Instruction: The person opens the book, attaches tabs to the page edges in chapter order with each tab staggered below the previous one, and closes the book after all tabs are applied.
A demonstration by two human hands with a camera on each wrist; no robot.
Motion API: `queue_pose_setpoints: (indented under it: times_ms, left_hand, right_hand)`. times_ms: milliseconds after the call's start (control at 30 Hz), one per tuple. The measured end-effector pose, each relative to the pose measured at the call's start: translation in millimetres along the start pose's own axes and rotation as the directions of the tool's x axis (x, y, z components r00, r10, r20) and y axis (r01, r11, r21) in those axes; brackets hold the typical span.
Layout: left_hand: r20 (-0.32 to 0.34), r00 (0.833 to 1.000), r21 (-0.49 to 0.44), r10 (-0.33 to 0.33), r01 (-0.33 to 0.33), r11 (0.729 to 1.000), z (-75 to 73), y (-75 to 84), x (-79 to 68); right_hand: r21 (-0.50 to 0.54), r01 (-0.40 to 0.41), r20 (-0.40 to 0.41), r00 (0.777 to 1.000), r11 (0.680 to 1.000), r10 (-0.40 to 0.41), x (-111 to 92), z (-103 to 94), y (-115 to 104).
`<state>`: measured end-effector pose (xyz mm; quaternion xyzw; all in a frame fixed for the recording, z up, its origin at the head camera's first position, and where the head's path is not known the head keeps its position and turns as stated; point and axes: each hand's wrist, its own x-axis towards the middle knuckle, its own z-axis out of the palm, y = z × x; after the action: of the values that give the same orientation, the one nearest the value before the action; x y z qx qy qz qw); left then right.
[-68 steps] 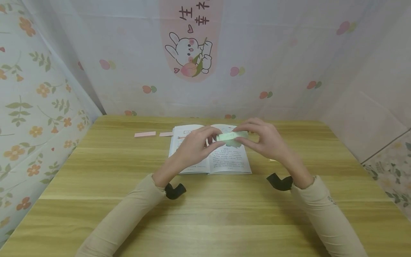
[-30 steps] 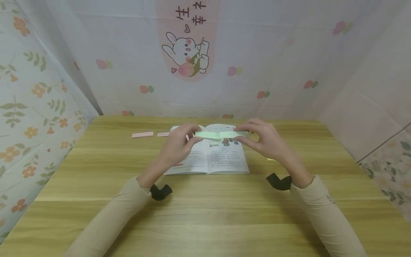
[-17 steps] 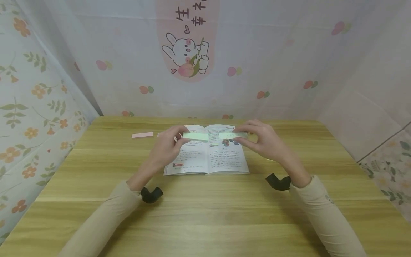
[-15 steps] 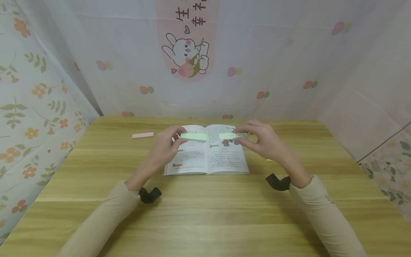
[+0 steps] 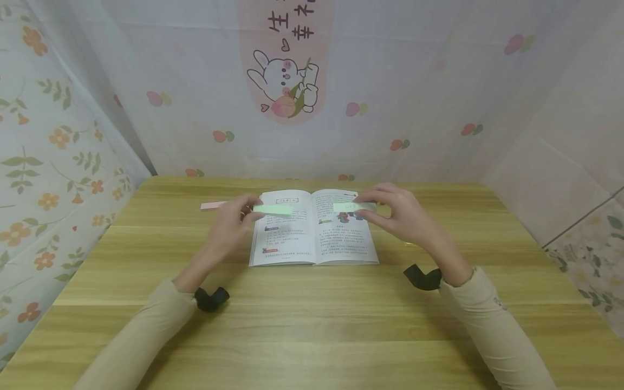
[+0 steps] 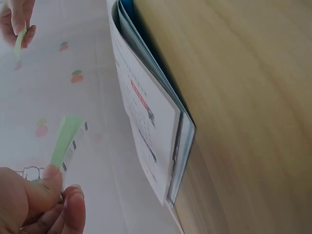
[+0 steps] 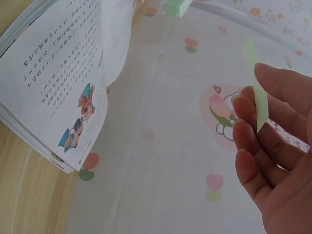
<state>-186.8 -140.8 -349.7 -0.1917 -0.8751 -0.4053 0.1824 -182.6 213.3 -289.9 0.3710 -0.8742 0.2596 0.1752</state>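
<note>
Between my left thumb and fingers is a pale green sticky note pad point(image 5: 274, 210), above the left page of an open book point(image 5: 287, 238). My left hand point(image 5: 228, 225) grips the pad by its left end. In the left wrist view the pad's far end sticks out, with dark marks along its side. My right hand point(image 5: 402, 215) pinches a single pale green sticky note point(image 5: 345, 207) over the right page. Thumb and index fingertip hold that note in the right wrist view, the other fingers loosely bent. Pad and note are apart.
On the wooden table point(image 5: 312, 325), a pink paper strip point(image 5: 210, 206) lies left of the book, partly behind my left hand. A small yellowish piece point(image 5: 409, 244) lies under my right forearm. A patterned cloth point(image 5: 390, 81) hangs behind the table.
The note and pad, overlapping at first, have separated. My left hand has moved left with the pad, now partly covering the pink strips. My right hand has stayed nearly still with the note.
</note>
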Motion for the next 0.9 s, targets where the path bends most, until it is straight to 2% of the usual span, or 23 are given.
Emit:
queue_pose_setpoints:
  times_ms: [200,500,900]
  left_hand:
    - [-0.035,0.998,-0.012,-0.044,0.044,0.999,-7.8,-8.7,-0.6]
    - [-0.025,0.994,-0.008,-0.108,0.108,0.994,-15.4,-19.4,-0.4]
    - [-0.023,0.99,0.02,-0.138,0.138,0.99,-33.4,-44.0,-5.0]
  right_hand:
    - [0.002,-0.015,0.015,1.0,1.0,0.015,0,0.2,-1]
    - [0.006,-0.024,0.02,1.0,1.0,0.024,0,1.0,-2]
    - [0.007,0.011,0.011,1.0,1.0,-0.011,0,2.2,-1]
